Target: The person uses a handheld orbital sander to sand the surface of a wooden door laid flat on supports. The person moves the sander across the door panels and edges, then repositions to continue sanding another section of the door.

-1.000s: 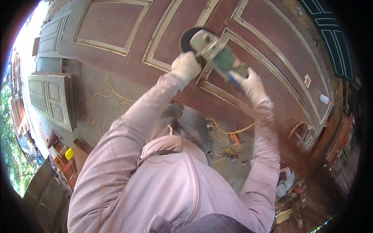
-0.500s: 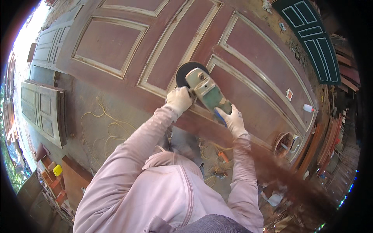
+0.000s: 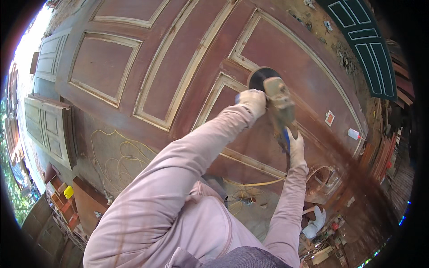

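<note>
Grey-green angle grinder point(image 3: 278, 103) with its black disc sits centre-right of frame on the reddish-brown panelled wooden door point(image 3: 178, 76), long axis running from disc down-right. My gloved left hand point(image 3: 253, 102) is closed round its side grip near the disc; my gloved right hand point(image 3: 296, 147) is wrapped on the rear handle, lower in frame.

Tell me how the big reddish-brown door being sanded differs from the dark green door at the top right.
The reddish-brown door lies flat under the sander, filling most of the view; the green door lies off at the edge, untouched. The brown door's panel mouldings are worn pale; the green door's are thin pale lines on even paint. Both are panelled doors.
</note>
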### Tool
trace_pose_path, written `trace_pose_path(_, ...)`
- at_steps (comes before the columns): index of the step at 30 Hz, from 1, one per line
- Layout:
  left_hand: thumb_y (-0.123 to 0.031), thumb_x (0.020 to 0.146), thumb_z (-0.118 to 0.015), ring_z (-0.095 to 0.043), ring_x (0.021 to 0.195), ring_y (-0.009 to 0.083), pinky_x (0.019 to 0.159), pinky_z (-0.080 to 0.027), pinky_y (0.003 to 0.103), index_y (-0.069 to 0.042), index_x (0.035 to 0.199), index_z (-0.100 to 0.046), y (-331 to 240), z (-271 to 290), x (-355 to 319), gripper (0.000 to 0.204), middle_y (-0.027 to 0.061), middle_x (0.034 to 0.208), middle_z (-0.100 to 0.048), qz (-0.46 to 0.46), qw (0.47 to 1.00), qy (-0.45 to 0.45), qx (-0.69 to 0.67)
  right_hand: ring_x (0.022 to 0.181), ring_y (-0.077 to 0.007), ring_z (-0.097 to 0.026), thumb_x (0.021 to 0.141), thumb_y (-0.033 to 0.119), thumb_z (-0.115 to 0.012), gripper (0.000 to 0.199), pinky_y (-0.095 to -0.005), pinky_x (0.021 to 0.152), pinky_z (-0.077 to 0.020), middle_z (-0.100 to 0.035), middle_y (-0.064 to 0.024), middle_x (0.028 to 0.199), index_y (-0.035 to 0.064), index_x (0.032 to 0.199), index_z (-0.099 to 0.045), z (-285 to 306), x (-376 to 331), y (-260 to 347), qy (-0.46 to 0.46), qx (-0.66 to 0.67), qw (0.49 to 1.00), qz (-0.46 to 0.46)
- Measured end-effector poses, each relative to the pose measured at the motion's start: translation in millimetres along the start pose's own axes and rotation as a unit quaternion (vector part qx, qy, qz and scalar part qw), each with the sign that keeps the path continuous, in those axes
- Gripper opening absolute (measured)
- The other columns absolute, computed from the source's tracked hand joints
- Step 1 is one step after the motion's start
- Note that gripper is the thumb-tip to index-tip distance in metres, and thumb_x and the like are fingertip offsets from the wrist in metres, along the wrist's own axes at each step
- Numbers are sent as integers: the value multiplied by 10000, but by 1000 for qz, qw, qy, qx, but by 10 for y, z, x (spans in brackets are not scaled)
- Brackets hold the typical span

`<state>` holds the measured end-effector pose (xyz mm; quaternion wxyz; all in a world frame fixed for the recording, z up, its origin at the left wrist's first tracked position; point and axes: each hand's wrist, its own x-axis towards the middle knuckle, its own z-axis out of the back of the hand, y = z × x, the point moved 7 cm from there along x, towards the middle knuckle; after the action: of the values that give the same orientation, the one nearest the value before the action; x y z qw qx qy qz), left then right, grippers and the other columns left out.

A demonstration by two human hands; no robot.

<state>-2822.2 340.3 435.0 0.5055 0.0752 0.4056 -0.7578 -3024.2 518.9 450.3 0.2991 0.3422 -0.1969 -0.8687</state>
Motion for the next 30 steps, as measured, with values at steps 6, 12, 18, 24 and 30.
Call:
trace_pose_path(6,-224,871,-642,-712,1044,270,846,-578,403,-109,1050,-762,-643,-517,209,245,135,1084,-741,-82,993,68,42,568,-126,-582,851,579,-711,608,-302,453,-443,-667,-49,810,39,1130,-687,203,-346,-616,-16,166,979,-118)
trace_pose_path(12,-257,860,-662,-714,1036,274,853,-577,410,-108,1048,-761,-158,24,232,260,139,1087,-739,-115,991,-17,68,558,-118,-558,854,576,-714,602,-298,459,-433,-653,-23,790,49,1143,-691,-267,-389,-18,-11,172,976,-130)
trace_pose_path(18,-245,848,-652,-710,1023,312,875,-565,426,-99,1041,-755,1046,992,-99,263,160,1075,-732,29,997,-25,63,893,-210,-707,767,607,-761,777,-337,759,-552,-727,-148,1026,-22,1210,-657,-974,-306,1152,39,63,997,-15)
trace_pose_path(24,-237,865,-617,-701,995,359,859,-557,445,-42,994,-749,1109,1076,-170,269,201,1006,-729,47,995,-68,50,1072,-280,-675,695,698,-747,875,-375,922,-503,-705,-190,1131,13,1231,-648,-964,-179,1221,76,-18,995,-57)
trace_pose_path(30,-243,859,-630,-696,1031,334,882,-552,428,-96,999,-765,111,117,-64,244,178,1021,-733,18,999,-3,49,996,-254,-698,716,623,-784,816,-356,873,-521,-724,-170,1077,-1,1224,-648,-159,-339,188,50,55,989,-126)
